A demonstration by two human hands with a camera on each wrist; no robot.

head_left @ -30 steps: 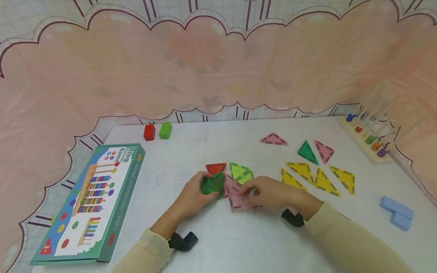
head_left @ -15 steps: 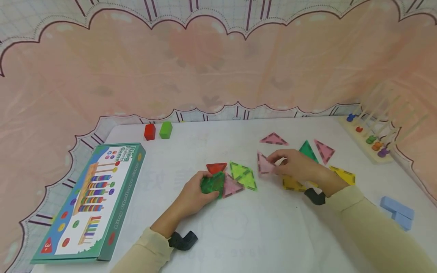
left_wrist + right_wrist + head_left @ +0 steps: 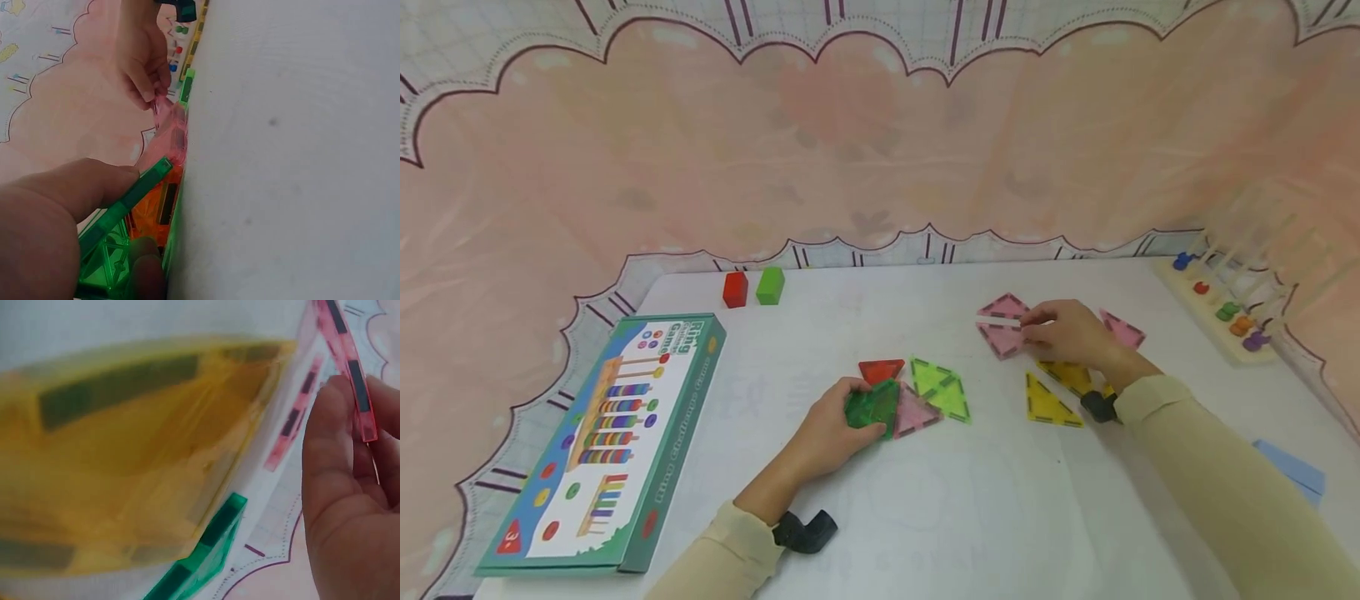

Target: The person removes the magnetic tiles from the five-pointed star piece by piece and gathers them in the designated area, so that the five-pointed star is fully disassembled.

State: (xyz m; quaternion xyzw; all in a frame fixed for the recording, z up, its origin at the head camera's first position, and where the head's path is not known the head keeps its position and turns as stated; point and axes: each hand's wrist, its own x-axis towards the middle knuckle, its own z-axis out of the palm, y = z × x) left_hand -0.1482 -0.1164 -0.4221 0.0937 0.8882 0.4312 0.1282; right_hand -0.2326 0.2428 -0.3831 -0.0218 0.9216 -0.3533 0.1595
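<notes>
My left hand (image 3: 831, 421) grips a green translucent magnetic tile (image 3: 871, 407), its thumb and fingers on the edges. Against that tile lie a red triangle tile (image 3: 881, 370) and a pink triangle tile (image 3: 915, 411); light green triangle tiles (image 3: 942, 388) are just right of them. At the right, my right hand (image 3: 1075, 340) pinches another pink triangle tile (image 3: 1002, 340) between thumb and fingers. This tile is just in front of a further pink triangle tile (image 3: 1006, 305), a narrow gap between them. Yellow triangle tiles (image 3: 1051, 402) lie below the right hand, partly hidden by the wrist.
A ring game box (image 3: 602, 442) lies at the left. Red (image 3: 735, 289) and green (image 3: 771, 286) blocks stand at the back. A peg board (image 3: 1217, 312) is at the back right, blue blocks (image 3: 1291, 471) at the right edge. A pink tile (image 3: 1123, 330) lies behind the right hand.
The right hand has carried a pink tile from beside the left hand up and right, to the front of the far pink tile. The left hand keeps its hold on the green tile.
</notes>
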